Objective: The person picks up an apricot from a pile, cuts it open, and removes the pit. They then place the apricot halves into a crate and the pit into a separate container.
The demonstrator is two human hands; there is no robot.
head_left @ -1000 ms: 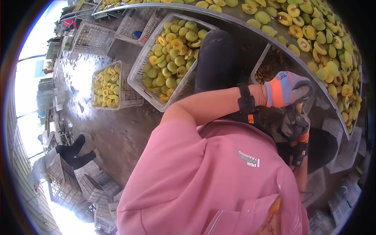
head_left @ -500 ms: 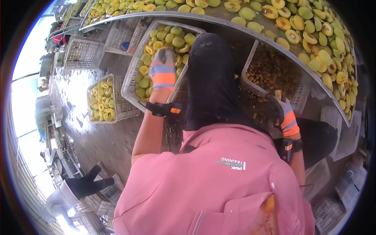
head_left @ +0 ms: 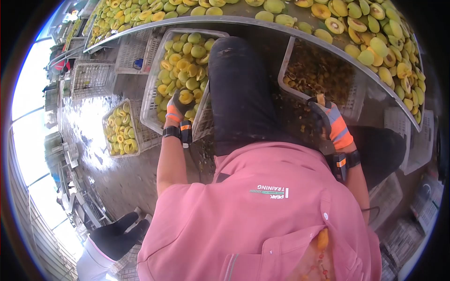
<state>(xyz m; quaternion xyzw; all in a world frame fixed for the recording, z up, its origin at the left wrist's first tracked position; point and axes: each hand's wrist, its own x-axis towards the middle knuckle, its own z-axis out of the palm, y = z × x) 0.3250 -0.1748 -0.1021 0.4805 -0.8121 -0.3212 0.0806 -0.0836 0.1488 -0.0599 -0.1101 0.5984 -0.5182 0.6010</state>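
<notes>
My left hand [head_left: 174,108], in a grey, orange and lilac glove, is at the near end of a white plastic crate [head_left: 149,96] full of yellow-green stone fruit. Its fingers are closed around a halved stone fruit [head_left: 186,97] with its orange cut side showing. On the other side of my knee, my right hand [head_left: 333,122] wears a matching glove and grips a tool with a short wooden handle [head_left: 320,99]. The tool's working end cannot be made out. Just beyond that hand stands a crate [head_left: 284,65] holding brown pits and scraps.
A metal-edged table [head_left: 197,19] heaped with halved fruit curves across the front. A smaller crate of fruit halves [head_left: 121,133] stands on the wet floor at left, near a white crate [head_left: 93,78]. Another person [head_left: 110,239] bends at lower left.
My left hand has drawn back toward me from the middle of the fruit crate, turned over, and now shows a fruit half. My right hand keeps its grip on the wooden-handled tool. The view has shifted slightly.
</notes>
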